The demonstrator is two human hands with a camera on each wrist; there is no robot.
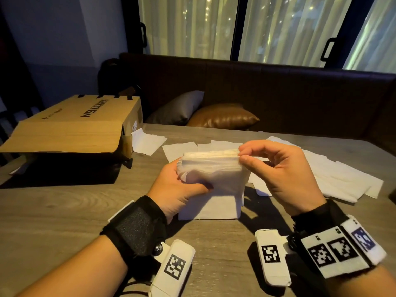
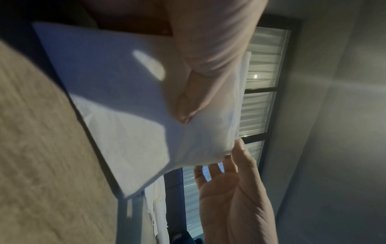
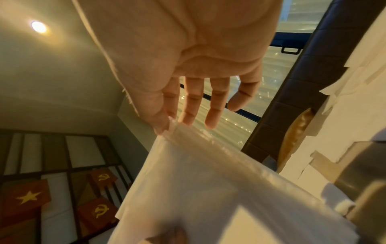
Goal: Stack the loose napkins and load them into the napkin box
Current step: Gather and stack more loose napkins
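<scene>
White paper: a thick napkin stack [image 1: 211, 168] is held up on edge just above the counter [image 1: 64, 202], between both hands, w/ its long top edge running left-right across the body. The left hand [image 1: 177, 185] is curled round the stack's left end, thumb across the near face and fingers behind. The right hand [image 1: 278, 168] pinches the top right corner betw. thumb and index tip; its other fingers are left relaxed and spread, as seen in the right wrist view. The stack's lower edge hangs over a single flat napkin [image 1: 211, 207] lying directly beneath.

The key relation: the stack is centred, equally near both hands, gripped at opposite ends, so squaring or tapping is judged to be the step in hand. More loose napkins [image 1: 334, 174] are scattered to the right and behind, nearer the right hand; a few others [image 1: 147, 142] lie far left, beside a cardboard carton [image 1: 70, 123] w/ an open flap. Whether that carton is the napkin box cannot be told; no other box is seen.

Beyond the counter, a dark bench seat [image 1: 278, 93] carries a grey cushion [image 1: 177, 108] and a brown cushion [image 1: 222, 115]. Nothing stands betw. the stack and the loose sheets; approx. most of the gathering looks not yet done.
</scene>
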